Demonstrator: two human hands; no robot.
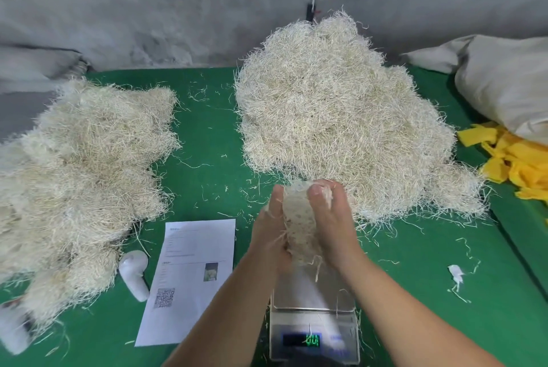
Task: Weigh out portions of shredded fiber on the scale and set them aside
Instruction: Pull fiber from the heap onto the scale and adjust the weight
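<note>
At the frame's left lies one fiber pile [80,176], and at lower centre your left hand [271,230] and right hand [332,224] clamp a fiber wad [299,233] between them above the scale [314,322], below the bigger pile [341,117].

My forearms cover much of the square steel pan of the silver digital scale [314,304], and its lit green digits are too blurred for me to read. Left of the scale, the text on the white printed paper sheet [189,280] is too small to make out. Further left, the pale heap of shredded fiber [77,176] runs off the frame edge.
</note>
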